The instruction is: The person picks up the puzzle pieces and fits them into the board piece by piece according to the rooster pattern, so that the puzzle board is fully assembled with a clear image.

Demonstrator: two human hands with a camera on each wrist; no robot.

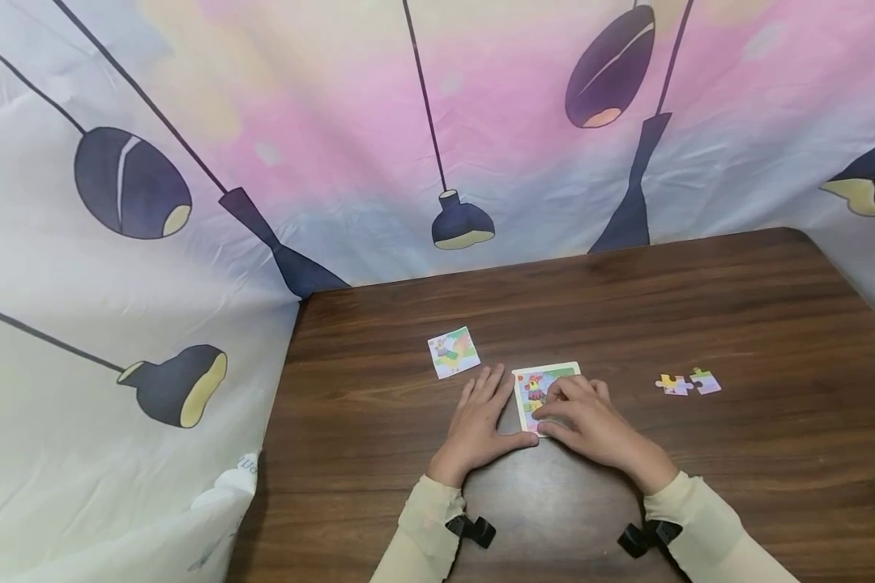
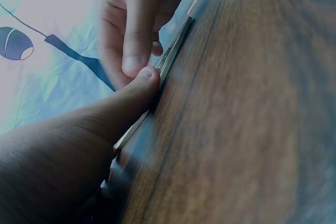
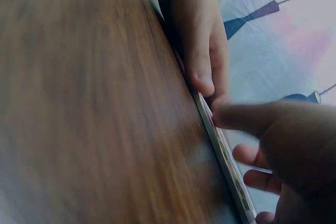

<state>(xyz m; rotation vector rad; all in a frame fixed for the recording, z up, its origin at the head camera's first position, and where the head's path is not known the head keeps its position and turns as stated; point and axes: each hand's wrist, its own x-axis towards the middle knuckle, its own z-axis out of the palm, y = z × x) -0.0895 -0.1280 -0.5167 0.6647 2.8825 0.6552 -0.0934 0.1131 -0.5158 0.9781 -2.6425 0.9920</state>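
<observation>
A small jigsaw puzzle in a pale frame (image 1: 565, 371) lies between the two hands, its picture showing a red and yellow cartoon figure. My left hand (image 1: 477, 421) rests along its left side with straight fingers, the thumb reaching to the bottom left corner. Bent over the picture, my right hand (image 1: 591, 417) has its thumb and index fingertips close together at the lower left part. Both thumbs meet near the frame's edge (image 3: 215, 135) in the right wrist view. The right hand hides much of the picture, and I cannot tell whether a piece is between its fingertips.
A square picture card (image 1: 454, 353) lies up and left of the puzzle. Off to the right are a yellow and purple jigsaw piece (image 1: 675, 385) and a green and purple one (image 1: 706, 381), side by side. The brown wooden table (image 1: 773, 453) meets a printed cloth (image 1: 379, 162) at its back.
</observation>
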